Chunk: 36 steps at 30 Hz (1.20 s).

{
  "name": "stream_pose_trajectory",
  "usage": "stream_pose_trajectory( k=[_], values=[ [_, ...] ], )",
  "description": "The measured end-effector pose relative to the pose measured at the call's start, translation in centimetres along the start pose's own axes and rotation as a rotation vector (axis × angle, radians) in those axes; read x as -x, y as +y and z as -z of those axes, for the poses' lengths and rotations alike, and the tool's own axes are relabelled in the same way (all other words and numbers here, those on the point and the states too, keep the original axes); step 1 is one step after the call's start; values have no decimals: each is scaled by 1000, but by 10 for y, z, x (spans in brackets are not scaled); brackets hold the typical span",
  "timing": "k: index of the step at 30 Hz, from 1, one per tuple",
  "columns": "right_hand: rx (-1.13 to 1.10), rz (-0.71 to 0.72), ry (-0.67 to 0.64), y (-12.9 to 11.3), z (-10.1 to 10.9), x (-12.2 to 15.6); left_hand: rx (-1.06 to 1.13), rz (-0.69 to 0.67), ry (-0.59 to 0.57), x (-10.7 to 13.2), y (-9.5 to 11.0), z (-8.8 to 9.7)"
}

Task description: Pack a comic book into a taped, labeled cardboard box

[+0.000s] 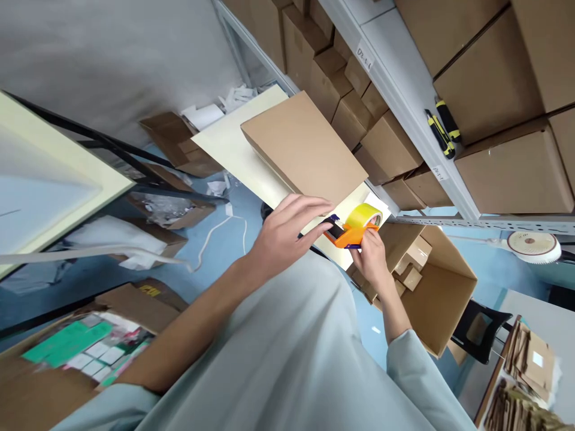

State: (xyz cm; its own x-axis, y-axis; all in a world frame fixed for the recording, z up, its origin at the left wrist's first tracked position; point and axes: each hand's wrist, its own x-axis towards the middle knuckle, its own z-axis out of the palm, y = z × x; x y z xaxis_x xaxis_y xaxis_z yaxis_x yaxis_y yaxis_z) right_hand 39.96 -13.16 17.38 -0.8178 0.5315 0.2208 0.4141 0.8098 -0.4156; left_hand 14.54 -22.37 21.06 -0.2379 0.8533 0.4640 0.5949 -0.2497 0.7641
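My right hand [371, 254] is wrapped round an orange tape dispenser [354, 236] that carries a roll of yellow tape [363, 216]. The dispenser's dark front end points toward my left hand [291, 230]. My left fingers are stretched out at the near corner of a flat brown cardboard box [305, 146], and the thumb lies by the dispenser's front end. Whether that thumb touches the dispenser, I cannot tell. The closed box lies on a pale yellow tabletop [220, 140].
Shelving [390, 96] with stacked cartons rises behind the table, and two utility knives [442, 129] lie on its beam. An open carton [442, 287] with small boxes stands at right. Another carton [40, 383] with green and white packets is at lower left. A white fan [534, 246] is far right.
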Motion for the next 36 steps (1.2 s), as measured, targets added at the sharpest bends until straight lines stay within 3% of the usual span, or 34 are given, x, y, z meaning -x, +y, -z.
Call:
stream_pose_trajectory(
  k=[6, 12, 15, 19, 24, 27, 30, 36],
  values=[
    [80, 108, 9, -7, 7, 1, 8, -78, -66, 13, -1, 6],
    [31, 49, -118, -4, -5, 14, 6, 28, -76, 46, -16, -8],
    [-18, -20, -265, 4, -29, 29, 44, 178, -132, 77, -41, -31],
    [20, -148, -544, 29, -64, 65, 137, 368, -192, 125, -90, -64],
    [247, -406, -766, 82, -69, 113, 31, 626, 5, 161, -154, -71],
    [294, -457, -790, 103, -70, 118, 44, 645, 37, 159, -187, -72],
    [317, -514, -742, 111, -85, 108, 68, 656, 111, 143, -211, -84],
    [322, -651, -710, 116, -119, 97, 134, 666, 153, 122, -236, -109]
  ],
)
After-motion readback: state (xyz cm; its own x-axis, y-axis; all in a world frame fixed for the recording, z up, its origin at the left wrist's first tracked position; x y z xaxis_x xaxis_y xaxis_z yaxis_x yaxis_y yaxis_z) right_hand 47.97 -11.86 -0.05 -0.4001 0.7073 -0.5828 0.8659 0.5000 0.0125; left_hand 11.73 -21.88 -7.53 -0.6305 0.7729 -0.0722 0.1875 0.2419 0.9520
